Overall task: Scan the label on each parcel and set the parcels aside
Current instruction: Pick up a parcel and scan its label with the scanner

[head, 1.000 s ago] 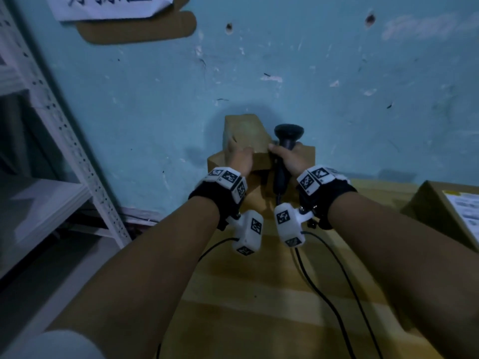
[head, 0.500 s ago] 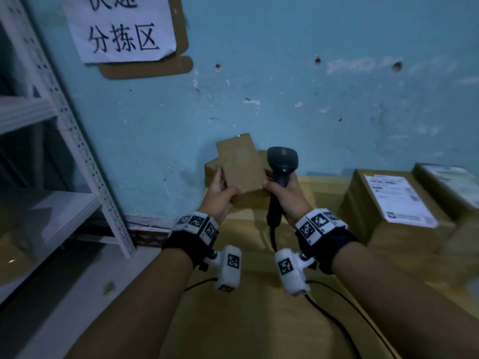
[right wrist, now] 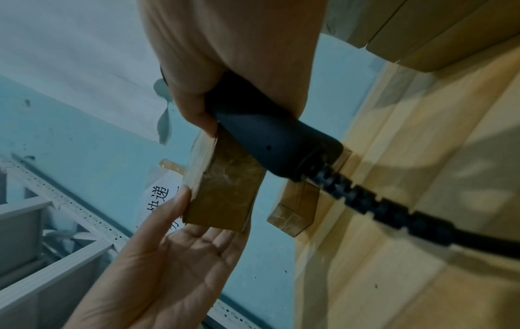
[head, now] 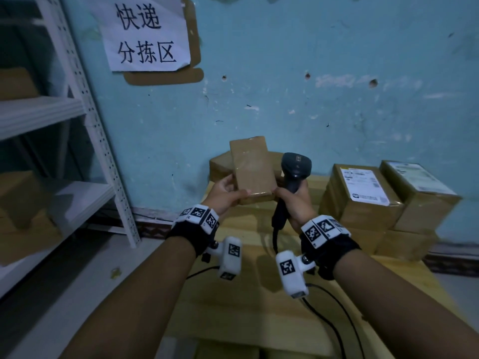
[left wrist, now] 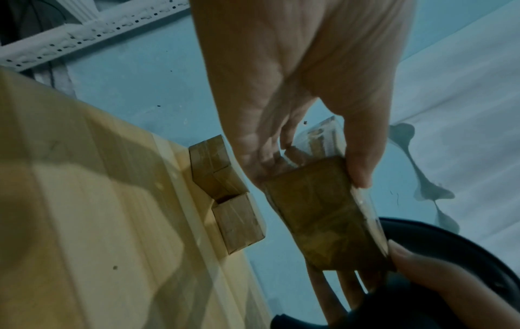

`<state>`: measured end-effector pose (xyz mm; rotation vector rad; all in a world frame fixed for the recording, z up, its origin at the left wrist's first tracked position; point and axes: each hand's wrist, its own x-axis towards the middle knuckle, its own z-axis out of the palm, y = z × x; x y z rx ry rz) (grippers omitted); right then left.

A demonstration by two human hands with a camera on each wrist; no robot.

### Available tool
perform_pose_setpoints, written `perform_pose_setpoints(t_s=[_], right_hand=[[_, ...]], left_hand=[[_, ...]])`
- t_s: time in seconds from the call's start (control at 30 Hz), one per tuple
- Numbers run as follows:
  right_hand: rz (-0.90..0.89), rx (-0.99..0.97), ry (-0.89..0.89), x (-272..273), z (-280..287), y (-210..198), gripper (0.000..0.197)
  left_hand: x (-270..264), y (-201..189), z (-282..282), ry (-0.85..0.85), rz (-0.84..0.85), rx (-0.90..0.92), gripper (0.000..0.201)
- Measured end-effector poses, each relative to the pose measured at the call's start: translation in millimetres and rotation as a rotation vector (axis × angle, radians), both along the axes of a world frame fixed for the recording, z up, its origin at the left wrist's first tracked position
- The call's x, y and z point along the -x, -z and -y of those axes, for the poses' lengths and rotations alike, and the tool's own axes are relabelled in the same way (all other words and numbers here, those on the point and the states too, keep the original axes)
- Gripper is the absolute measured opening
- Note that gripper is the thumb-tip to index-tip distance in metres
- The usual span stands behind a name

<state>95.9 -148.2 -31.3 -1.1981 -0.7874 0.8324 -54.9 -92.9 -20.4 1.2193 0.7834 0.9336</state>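
Observation:
A small brown taped parcel is held up above the table's far end, its plain side facing me; no label shows. My left hand grips its lower left edge, thumb on top and fingers beneath, as the left wrist view of the parcel confirms. My right hand grips the handle of a black barcode scanner, head upright just right of the parcel. One right fingertip touches the parcel's lower right corner. In the right wrist view the scanner handle crosses the parcel.
Plain brown parcels sit at the wooden table's back left against the blue wall. Labelled boxes are stacked at the back right. A white metal shelf rack stands to the left. The scanner cable trails across the table.
The small parcel came up off the back stack and nearer to me, both hands rising with it. My view tilted up, bringing the labelled boxes on the right into sight.

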Motion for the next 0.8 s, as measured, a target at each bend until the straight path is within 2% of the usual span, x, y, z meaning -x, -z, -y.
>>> perform_pose_setpoints(t_s=[0.1, 0.17, 0.33, 0.5, 0.8], right_hand=[[0.000, -0.008, -0.027, 3, 9, -2, 0.060], [0.002, -0.014, -0.035, 5, 14, -2, 0.060], [-0.010, -0.011, -0.034, 7, 23, 0, 0.060], [-0.008, -0.023, -0.049, 6, 32, -4, 0.061], [0.001, -0.010, -0.026, 4, 38, -9, 0.056]], left_hand=[[-1, -3, 8, -0.002, 0.070, 0.081, 0.041], [0, -2, 12, -0.024, 0.100, 0.125, 0.036], [5, -4, 13, -0.061, -0.028, 0.106, 0.012], [8, -8, 17, -0.066, -0.105, 0.116, 0.019], [4, -7, 19, -0.052, -0.108, 0.082, 0.012]])
